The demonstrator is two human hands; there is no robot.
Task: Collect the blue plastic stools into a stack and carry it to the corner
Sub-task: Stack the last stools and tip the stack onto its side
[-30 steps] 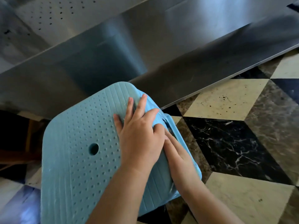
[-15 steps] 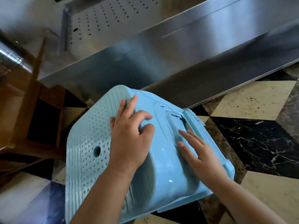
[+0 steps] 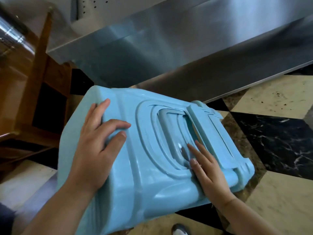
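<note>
A light blue plastic stool fills the middle of the view, tipped well over so its ribbed side panel faces me and the seat points left. At the stool's base on the right, nested rims show, so it looks like a stack. My left hand grips the upper edge near the seat, fingers curled over the corner. My right hand lies flat against the side panel beside the oval recess, fingers straight.
A stainless steel counter front runs across the top, close behind the stool. Wooden furniture stands at the left. The floor is cream and black marble tile. A shoe tip shows at the bottom edge.
The stool has tipped further: its perforated seat has turned out of sight to the left and the side panel now faces me. My right hand slid onto that panel.
</note>
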